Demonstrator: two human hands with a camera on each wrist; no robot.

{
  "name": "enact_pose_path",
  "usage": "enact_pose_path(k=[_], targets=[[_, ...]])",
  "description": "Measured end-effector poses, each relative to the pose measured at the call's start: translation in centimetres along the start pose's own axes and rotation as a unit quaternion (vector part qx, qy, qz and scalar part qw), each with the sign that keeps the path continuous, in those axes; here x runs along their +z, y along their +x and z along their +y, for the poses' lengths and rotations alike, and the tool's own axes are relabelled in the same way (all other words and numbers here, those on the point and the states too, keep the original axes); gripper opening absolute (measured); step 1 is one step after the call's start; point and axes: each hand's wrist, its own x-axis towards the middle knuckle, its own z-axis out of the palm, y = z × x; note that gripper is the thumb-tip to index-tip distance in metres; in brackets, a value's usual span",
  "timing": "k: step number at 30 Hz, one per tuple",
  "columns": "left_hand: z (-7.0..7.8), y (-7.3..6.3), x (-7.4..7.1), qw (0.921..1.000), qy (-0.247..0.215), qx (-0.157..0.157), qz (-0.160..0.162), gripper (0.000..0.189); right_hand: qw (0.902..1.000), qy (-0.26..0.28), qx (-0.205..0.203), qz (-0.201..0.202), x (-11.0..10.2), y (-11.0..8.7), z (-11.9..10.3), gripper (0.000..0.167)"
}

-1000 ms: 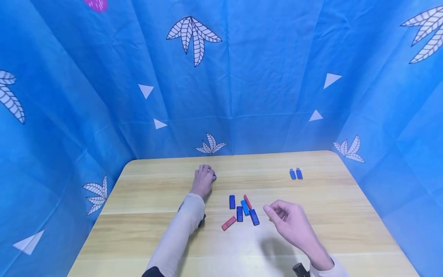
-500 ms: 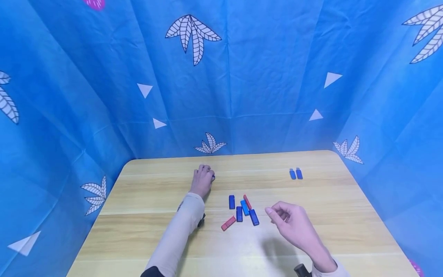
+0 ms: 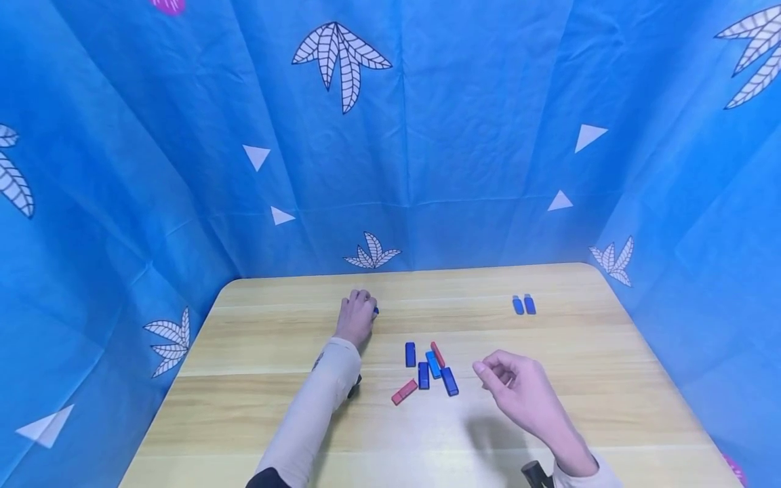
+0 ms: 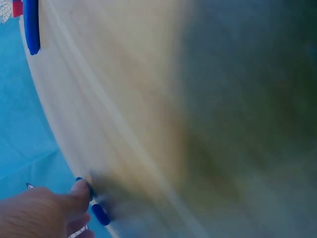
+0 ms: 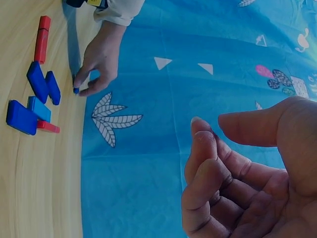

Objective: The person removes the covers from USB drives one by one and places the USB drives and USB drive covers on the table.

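At the back of the table, left of centre, my left hand (image 3: 356, 318) pinches a small blue piece (image 3: 375, 310) that looks like a USB stick. In the left wrist view the thumb presses on it, and a second blue piece (image 4: 101, 214) shows right beside; most of what is held is hidden. My right hand (image 3: 518, 393) hovers at the right with loosely curled fingers and nothing in them. Nearest to it lies a dark blue USB stick (image 3: 449, 381). Close by are a light blue stick (image 3: 433, 364) and a thin red one (image 3: 438, 354).
Two more dark blue sticks (image 3: 411, 354) and a red stick (image 3: 405, 392) lie mid-table. Toward the back right, two blue sticks (image 3: 518, 305) stand side by side on the wooden table (image 3: 579, 393). A blue patterned curtain (image 3: 476, 135) surrounds the table's back and sides.
The left hand stays at nearly the same spot with the small blue piece. The right hand has drifted very slightly to the right. The sticks on the table lie as before.
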Motion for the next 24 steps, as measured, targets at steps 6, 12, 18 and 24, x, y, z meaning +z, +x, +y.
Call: enact_pose_path(k=[6,12,18,24], targets=[[-0.4,-0.4,-1.5,0.9982,-0.021,-0.001,0.055,0.038,1.0,-0.004,-0.003,0.006,0.0,0.4,-0.2,0.014],[-1.1,-1.6,-3.3,0.9932,-0.072,-0.025,0.088,0.04,0.9993,-0.027,-0.016,0.021,0.2,1.0,-0.4,0.011],[-1.5,-3.6,-4.5,0.9869,-0.103,-0.045,0.116,0.037,0.9988,-0.039,-0.022,0.018,0.7,2.0,-0.3,0.007],[-0.9,-6.2,-5.9,0.9789,-0.131,-0.029,0.155,0.03,0.9982,-0.051,-0.032,0.006,1.8,3.2,-0.1,0.006]])
